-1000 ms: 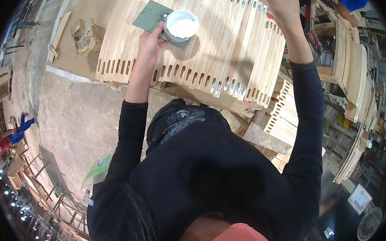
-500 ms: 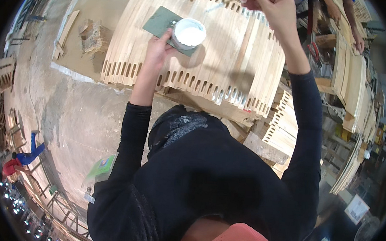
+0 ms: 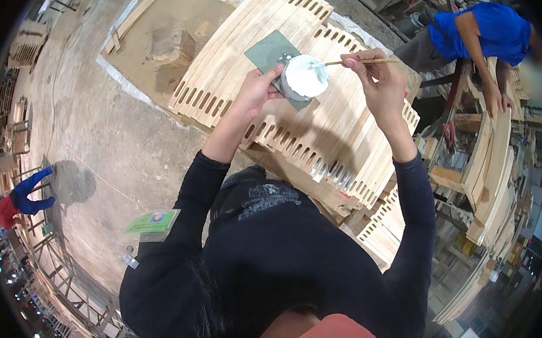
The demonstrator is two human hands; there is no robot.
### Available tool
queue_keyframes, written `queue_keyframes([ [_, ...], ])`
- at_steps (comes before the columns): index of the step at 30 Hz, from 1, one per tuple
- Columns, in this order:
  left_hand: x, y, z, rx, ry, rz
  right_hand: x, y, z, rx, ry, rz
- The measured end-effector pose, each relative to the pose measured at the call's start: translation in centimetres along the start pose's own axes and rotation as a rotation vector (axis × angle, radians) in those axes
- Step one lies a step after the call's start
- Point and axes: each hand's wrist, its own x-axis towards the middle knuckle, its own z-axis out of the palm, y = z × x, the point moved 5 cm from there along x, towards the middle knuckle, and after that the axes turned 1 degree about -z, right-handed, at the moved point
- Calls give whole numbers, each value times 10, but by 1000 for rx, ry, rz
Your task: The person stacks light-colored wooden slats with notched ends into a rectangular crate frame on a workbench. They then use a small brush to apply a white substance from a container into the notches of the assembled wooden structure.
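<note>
My left hand (image 3: 259,91) is closed round a round tub of white paste (image 3: 306,77) together with a flat dark green sheet (image 3: 273,51) that sticks out behind and below it. Between the thumb and fingers of my right hand (image 3: 381,82) is a thin brush (image 3: 369,61), held almost level. Its tip dips into the white paste at the tub's far right. Under both hands lie pale wooden slats (image 3: 228,59), side by side, with oval slots along their ends. White smears show round several slots at the near edge.
Left of the slats lies a brown sheet (image 3: 200,10) bearing a small wood block (image 3: 174,46) and a loose strip (image 3: 133,21). At the right, a co-worker in blue (image 3: 481,33) leans over stacked boards (image 3: 493,178). More slotted slats (image 3: 387,230) lie lower right.
My right hand has come down and nearer, bringing the brush from over the far slat ends into the tub. The view has shifted, showing more of the co-worker.
</note>
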Motion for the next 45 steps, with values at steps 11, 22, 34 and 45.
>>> queue_keyframes([
  [11, -3, 29, -30, -17, 89, 46, 16, -17, 25, 127, -102, -27],
  [22, 17, 34, -56, -118, 134, 67, 24, 4, 32, 158, -41, 38],
  [34, 16, 38, -97, -9, 227, -28, -15, 85, 90, 856, 177, 812],
  [45, -21, 65, -101, 416, 384, 74, -27, 111, 120, 973, 8, 1108],
])
